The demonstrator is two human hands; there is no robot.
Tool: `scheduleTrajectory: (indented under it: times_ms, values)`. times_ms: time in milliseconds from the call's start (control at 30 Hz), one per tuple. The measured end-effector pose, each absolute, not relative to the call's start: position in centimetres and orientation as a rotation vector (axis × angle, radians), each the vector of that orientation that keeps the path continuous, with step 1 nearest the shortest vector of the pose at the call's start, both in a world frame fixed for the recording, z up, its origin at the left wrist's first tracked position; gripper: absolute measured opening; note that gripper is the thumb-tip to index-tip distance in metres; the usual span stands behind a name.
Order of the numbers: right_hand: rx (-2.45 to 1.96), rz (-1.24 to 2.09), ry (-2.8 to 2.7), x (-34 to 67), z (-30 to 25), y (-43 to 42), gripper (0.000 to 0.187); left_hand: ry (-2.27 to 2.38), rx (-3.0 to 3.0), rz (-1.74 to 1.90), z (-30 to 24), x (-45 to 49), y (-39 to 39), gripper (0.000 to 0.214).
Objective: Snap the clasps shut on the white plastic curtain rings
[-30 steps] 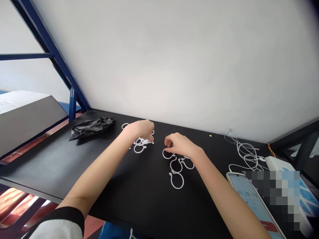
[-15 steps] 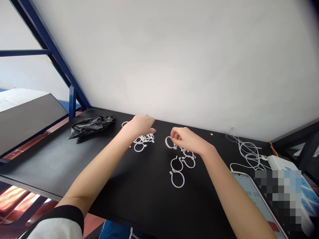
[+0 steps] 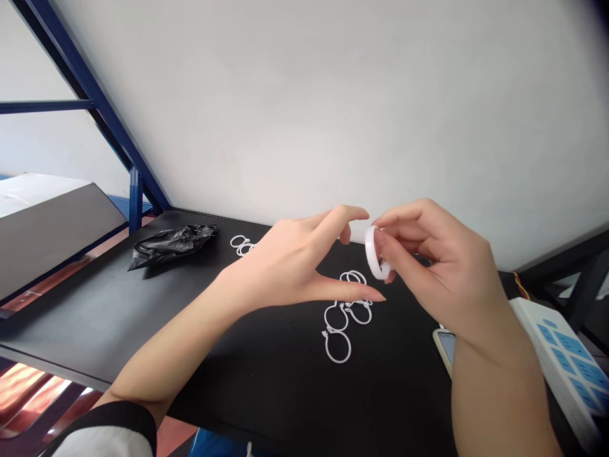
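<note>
Between the thumb and fingers of my right hand (image 3: 428, 254) is a white plastic ring (image 3: 373, 254), raised above the black table (image 3: 285, 387). My left hand (image 3: 304, 254) reaches toward that ring with thumb and forefinger spread apart, holding nothing and not touching it. Below the hands lies a loose group of several white rings (image 3: 337, 346), each with a small clasp-like end. Farther left, a few more white rings (image 3: 239, 241) show past my left hand, which hides the rest of that pile.
A crumpled black plastic bag (image 3: 174, 244) lies on the table's left. To the right are a white power strip (image 3: 561, 355) and a phone (image 3: 446, 349), partly covered by my right arm. A white wall (image 3: 304, 114) rises behind; a blue metal frame (image 3: 136, 197) stands left.
My right hand has lifted the white ring up and nearer to me. My left hand has moved right, away from the left pile, with its fingers opened toward the ring.
</note>
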State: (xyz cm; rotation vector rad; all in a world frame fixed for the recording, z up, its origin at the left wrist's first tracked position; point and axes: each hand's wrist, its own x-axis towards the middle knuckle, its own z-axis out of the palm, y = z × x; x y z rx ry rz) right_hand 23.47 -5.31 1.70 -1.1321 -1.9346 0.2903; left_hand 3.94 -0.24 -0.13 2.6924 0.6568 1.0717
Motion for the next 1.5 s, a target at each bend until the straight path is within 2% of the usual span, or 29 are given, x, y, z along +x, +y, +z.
scheduleTrajectory:
  times_ms: [233, 500, 667, 967, 1167, 1500]
  values:
    - [-1.036, -0.020, -1.913, 23.0, 1.9, -6.1, 0.010, 0.576, 2.732, 1.278, -0.5, 4.7, -1.3, 0.060]
    - [-0.995, 0.077, -1.853, 23.3, 2.2, -6.4, 0.010, 0.522, 2.720, 1.323, -0.3, 4.2, -1.5, 0.041]
    - [-0.958, 0.214, -1.886, 24.4, 2.4, -6.8, 0.017, 0.535, 2.678, 1.328, -0.2, 3.7, -1.5, 0.042]
    - [-0.926, -0.074, -1.966, 24.4, 2.6, -6.9, 0.013, 0.447, 2.650, 1.451, -0.4, 3.7, -1.4, 0.041]
    - [-0.913, -0.104, -1.994, 24.4, 2.4, -6.9, 0.019, 0.515, 2.664, 1.443, -0.7, 4.0, -1.4, 0.036]
    - [-0.895, -0.070, -2.027, 24.2, 2.5, -7.1, 0.017, 0.424, 2.668, 1.290, -0.4, 3.9, -1.2, 0.027]
